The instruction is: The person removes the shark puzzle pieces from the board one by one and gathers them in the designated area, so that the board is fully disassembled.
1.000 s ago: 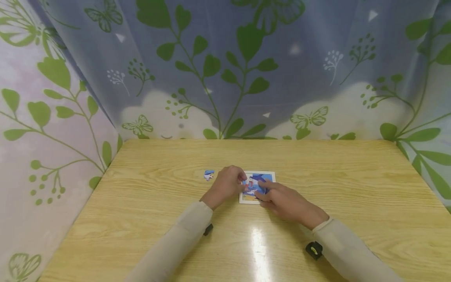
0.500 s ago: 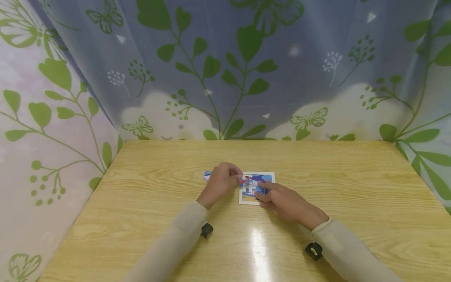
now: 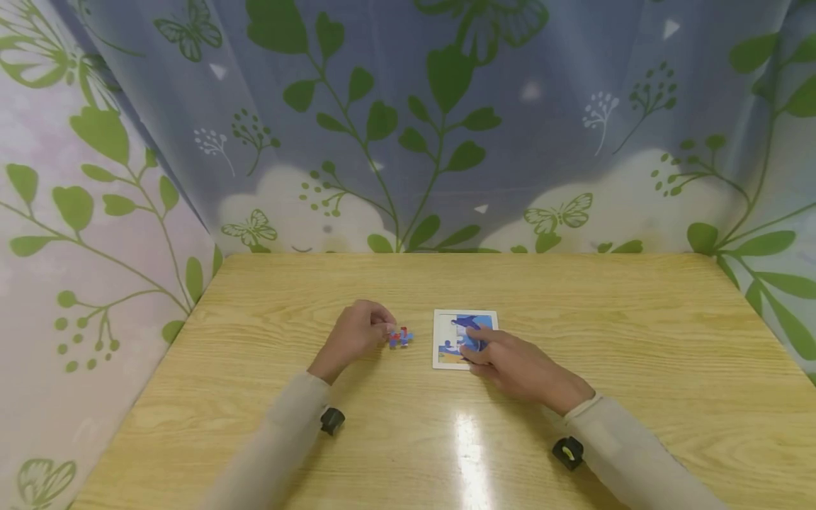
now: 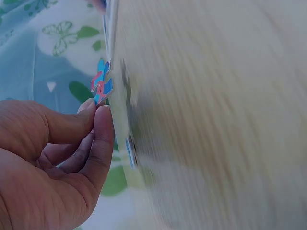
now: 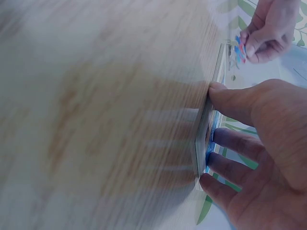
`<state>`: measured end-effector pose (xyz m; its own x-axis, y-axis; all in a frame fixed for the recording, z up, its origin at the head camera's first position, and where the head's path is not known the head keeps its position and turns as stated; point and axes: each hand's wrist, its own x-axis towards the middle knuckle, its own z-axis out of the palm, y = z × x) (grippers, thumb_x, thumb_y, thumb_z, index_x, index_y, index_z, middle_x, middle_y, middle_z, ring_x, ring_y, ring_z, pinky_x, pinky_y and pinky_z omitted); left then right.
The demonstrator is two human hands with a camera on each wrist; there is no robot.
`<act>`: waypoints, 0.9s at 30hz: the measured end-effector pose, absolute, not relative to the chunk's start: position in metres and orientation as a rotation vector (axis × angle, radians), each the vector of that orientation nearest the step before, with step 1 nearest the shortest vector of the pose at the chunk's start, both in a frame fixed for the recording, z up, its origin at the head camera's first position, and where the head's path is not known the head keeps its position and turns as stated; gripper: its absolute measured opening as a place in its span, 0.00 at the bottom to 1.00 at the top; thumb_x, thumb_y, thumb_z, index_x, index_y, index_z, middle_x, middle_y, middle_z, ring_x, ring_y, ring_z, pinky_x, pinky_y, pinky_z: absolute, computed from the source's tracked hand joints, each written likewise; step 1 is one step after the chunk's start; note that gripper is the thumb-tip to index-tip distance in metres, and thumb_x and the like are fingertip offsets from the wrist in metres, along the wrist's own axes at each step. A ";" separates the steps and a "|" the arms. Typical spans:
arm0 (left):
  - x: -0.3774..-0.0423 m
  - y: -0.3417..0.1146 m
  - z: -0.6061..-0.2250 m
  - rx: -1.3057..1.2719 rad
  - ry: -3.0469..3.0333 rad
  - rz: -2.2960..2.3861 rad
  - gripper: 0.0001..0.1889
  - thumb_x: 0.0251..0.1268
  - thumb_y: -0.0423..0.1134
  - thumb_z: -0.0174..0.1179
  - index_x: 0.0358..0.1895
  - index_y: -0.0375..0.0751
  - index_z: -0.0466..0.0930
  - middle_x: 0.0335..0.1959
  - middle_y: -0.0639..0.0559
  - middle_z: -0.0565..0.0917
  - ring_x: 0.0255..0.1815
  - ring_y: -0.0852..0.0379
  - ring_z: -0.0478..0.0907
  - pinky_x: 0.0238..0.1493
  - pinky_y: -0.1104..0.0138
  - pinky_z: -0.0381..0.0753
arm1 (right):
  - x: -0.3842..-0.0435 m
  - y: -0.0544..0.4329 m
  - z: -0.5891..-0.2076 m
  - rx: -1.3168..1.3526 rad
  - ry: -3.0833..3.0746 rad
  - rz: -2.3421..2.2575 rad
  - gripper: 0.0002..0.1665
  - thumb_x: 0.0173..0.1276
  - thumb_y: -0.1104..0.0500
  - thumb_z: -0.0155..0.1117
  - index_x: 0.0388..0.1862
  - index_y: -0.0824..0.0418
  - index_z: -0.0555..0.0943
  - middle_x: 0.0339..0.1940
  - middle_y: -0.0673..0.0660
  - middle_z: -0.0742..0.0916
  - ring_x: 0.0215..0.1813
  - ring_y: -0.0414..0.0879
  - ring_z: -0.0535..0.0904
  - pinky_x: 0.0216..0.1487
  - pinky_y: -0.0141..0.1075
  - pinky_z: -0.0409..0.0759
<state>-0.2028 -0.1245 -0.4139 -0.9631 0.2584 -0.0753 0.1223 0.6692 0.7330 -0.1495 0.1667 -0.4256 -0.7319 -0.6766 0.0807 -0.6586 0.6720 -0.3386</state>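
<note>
My left hand [image 3: 355, 331] pinches a blue-and-red jigsaw piece [image 3: 400, 337] between thumb and fingertips; it may be two pieces joined. In the left wrist view the piece [image 4: 101, 86] stands edgewise, lifted off the table. To its right lies a white-framed jigsaw puzzle [image 3: 438, 340] with a blue dolphin picture, its upper left part showing bare white backing. My right hand [image 3: 519, 363] rests on the puzzle's right side, fingertips pressing the picture and frame. In the right wrist view the thumb [image 5: 225, 96] touches the frame's edge.
A thin loose piece [image 4: 130, 152] lies on the table beneath the left hand; the head view hides it behind that hand. The wooden table [image 3: 574, 297] ends at a leaf-patterned curtain [image 3: 408, 184] behind and at the sides.
My left hand has lifted the blue-and-red piece out of the frame and carried it left, baring white backing. The right hand and the frame have stayed put.
</note>
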 end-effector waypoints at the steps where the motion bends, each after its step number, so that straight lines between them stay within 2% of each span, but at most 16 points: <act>1: -0.203 -0.129 -0.414 0.312 2.718 1.158 0.03 0.68 0.29 0.63 0.37 0.35 0.87 0.27 0.50 0.84 0.26 0.57 0.77 0.28 0.68 0.76 | -0.150 0.167 -0.425 -1.132 2.825 -0.537 0.20 0.74 0.61 0.64 0.61 0.68 0.82 0.68 0.73 0.76 0.70 0.67 0.71 0.64 0.57 0.75; 10: -0.205 -0.154 -0.415 0.331 2.807 1.078 0.04 0.63 0.26 0.64 0.34 0.34 0.88 0.24 0.51 0.84 0.24 0.58 0.76 0.26 0.67 0.74 | -0.150 0.169 -0.425 -1.160 2.829 -0.531 0.20 0.75 0.60 0.63 0.61 0.68 0.81 0.67 0.74 0.76 0.70 0.68 0.71 0.63 0.57 0.75; 20: -0.211 -0.155 -0.420 0.285 2.901 0.988 0.06 0.59 0.24 0.65 0.30 0.36 0.90 0.30 0.49 0.89 0.31 0.54 0.79 0.38 0.60 0.81 | -0.150 0.168 -0.428 -1.114 2.804 -0.559 0.21 0.75 0.60 0.63 0.63 0.68 0.80 0.69 0.73 0.74 0.71 0.68 0.69 0.65 0.57 0.74; 27: -0.211 -0.150 -0.421 0.277 2.919 0.953 0.04 0.61 0.27 0.68 0.29 0.36 0.90 0.30 0.48 0.89 0.30 0.55 0.81 0.36 0.60 0.83 | -0.150 0.167 -0.427 -1.130 2.806 -0.556 0.21 0.75 0.60 0.63 0.62 0.69 0.80 0.69 0.74 0.75 0.71 0.68 0.70 0.64 0.58 0.73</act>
